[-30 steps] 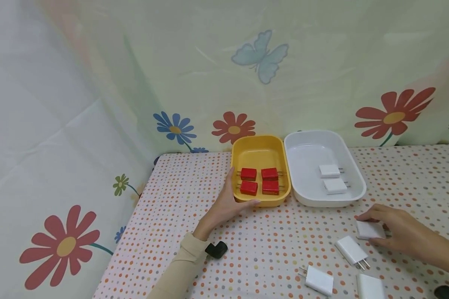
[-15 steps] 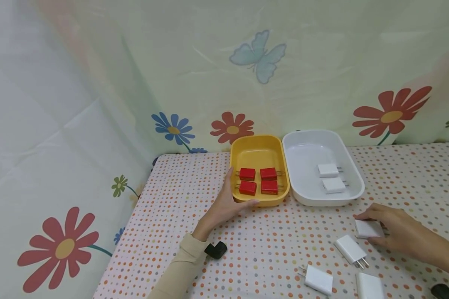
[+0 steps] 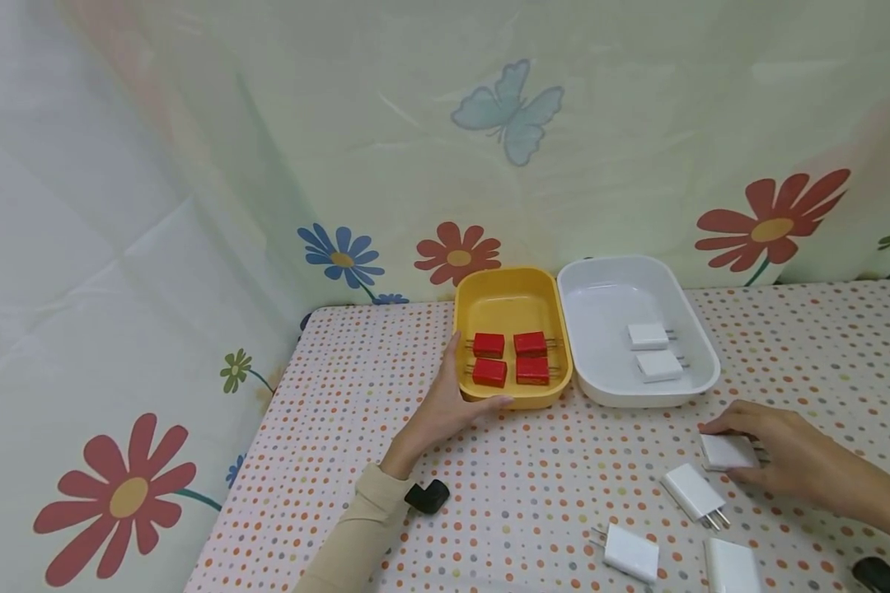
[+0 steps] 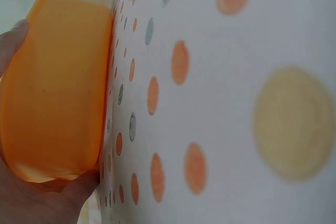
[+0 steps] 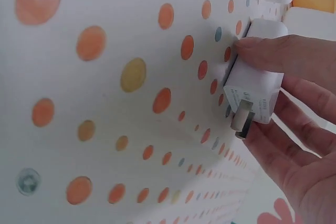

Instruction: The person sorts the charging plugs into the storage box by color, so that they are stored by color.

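My left hand (image 3: 445, 405) holds the near left corner of a yellow tray (image 3: 512, 401), fingers along its left side and thumb at its front. In the left wrist view the tray's outer wall (image 4: 55, 87) shows between thumb and fingers. Several red plug adapters (image 3: 531, 371) lie inside that tray in two columns. With thumb and fingers, my right hand (image 3: 797, 453) grips a white charger plug (image 3: 727, 452) low at the tabletop. Its metal prongs (image 5: 241, 119) point back toward the palm in the right wrist view. Two white charger plugs (image 3: 658, 366) lie in the white tray (image 3: 589, 350).
Loose white charger plugs lie nearer me: one (image 3: 693, 492) beside my right hand, one (image 3: 631, 553) further left, one (image 3: 732, 567) at the frame's bottom. The two trays stand side by side before a flowered curtain (image 3: 386, 148) on the dotted tablecloth (image 3: 519, 494).
The whole head view has shifted slightly. Both hands keep their places, the left at the yellow tray and the right on the white charger plug.
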